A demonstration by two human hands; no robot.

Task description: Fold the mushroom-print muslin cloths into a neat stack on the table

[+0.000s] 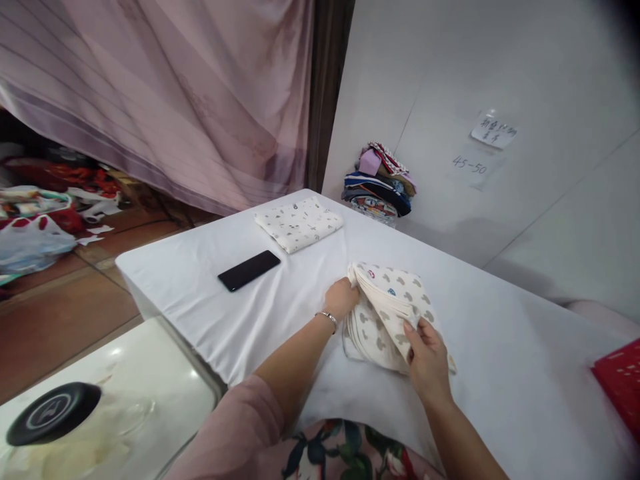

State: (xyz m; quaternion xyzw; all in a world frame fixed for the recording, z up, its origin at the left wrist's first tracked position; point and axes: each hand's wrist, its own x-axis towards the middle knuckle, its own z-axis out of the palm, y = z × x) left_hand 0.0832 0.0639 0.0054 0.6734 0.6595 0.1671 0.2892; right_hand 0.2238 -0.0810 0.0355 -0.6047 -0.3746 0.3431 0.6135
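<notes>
A cream cloth [400,293] printed with grey mushrooms lies folded in several layers on the white-covered table [500,393]. My left hand [343,298] is closed on its left edge, with the fingertips partly hidden by the layers. At the near right corner, my right hand [427,357] pinches the upper layers between thumb and fingers. Those layers are lifted and folded over at a slant, so the stacked edges show. Farther back rests another folded cloth [300,224], white with small dark prints, which neither hand touches.
A black phone [249,270] lies left of the hands. A stack of folded clothes [380,183] stands beyond the far edge by the wall. A red object [620,380] sits at the right edge. At the lower left is a pale surface with a black round lid [54,413].
</notes>
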